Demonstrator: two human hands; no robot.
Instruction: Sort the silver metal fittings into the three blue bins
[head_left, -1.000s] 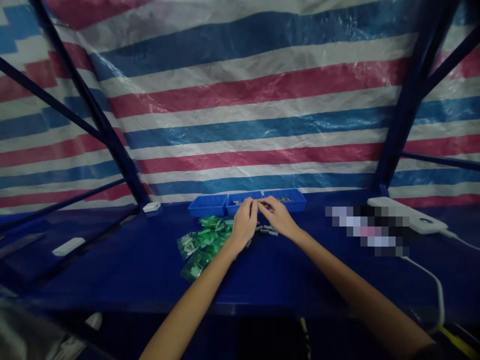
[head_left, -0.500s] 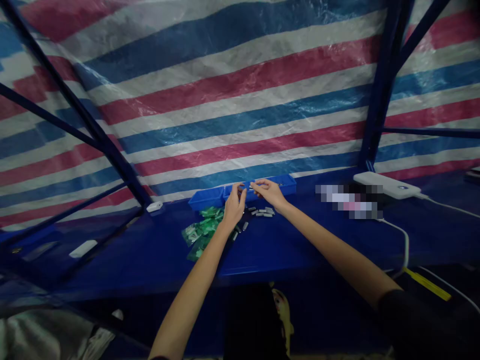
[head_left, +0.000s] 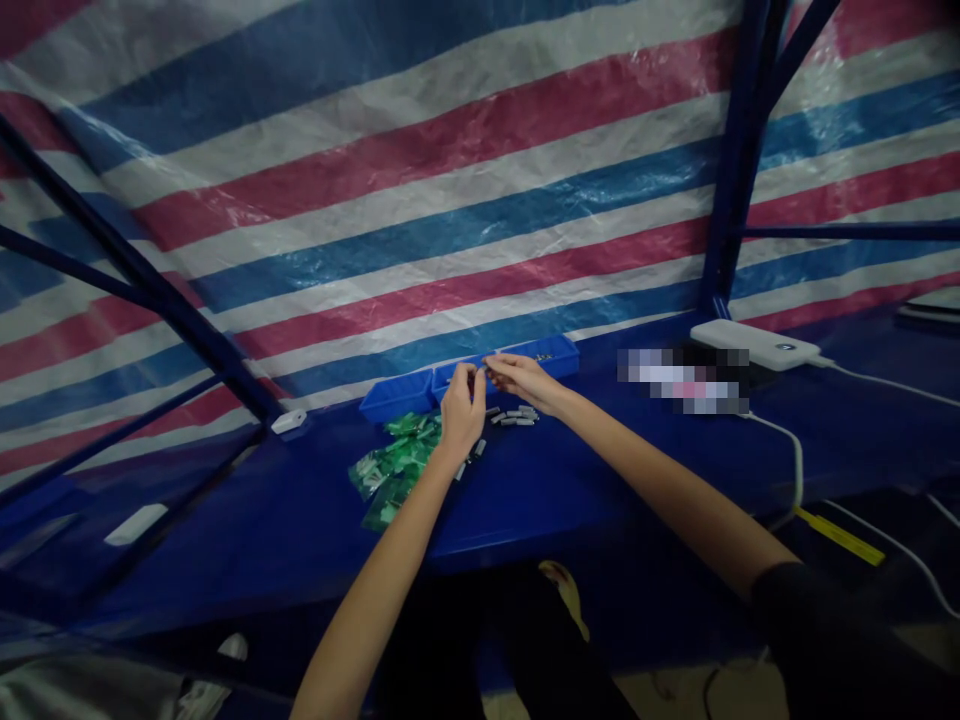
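Observation:
My left hand (head_left: 463,412) and my right hand (head_left: 523,380) meet fingertip to fingertip just in front of the blue parts bins (head_left: 397,397). Both are closed in a pinch around something small, too tiny and dark to name. Right of my left hand lie several small silvery cylinders (head_left: 517,417) on the blue table. Two more cylinders (head_left: 480,448) rest close to my left wrist. Beside my left forearm is a pile of clear and green plastic bags (head_left: 394,460). The right-hand bin (head_left: 551,355) holds small metallic bits.
A white power bank (head_left: 754,344) with a white cable (head_left: 796,455) lies at the right, near a blurred-out patch. A yellow cable tag (head_left: 844,538) hangs at the table's edge. White small items (head_left: 137,524) sit at the left. Blue frame posts (head_left: 724,200) stand behind.
The view has shifted, so the scene sits further left and posts appear moved. My fingertips have come closer together; my right hand has moved toward my left.

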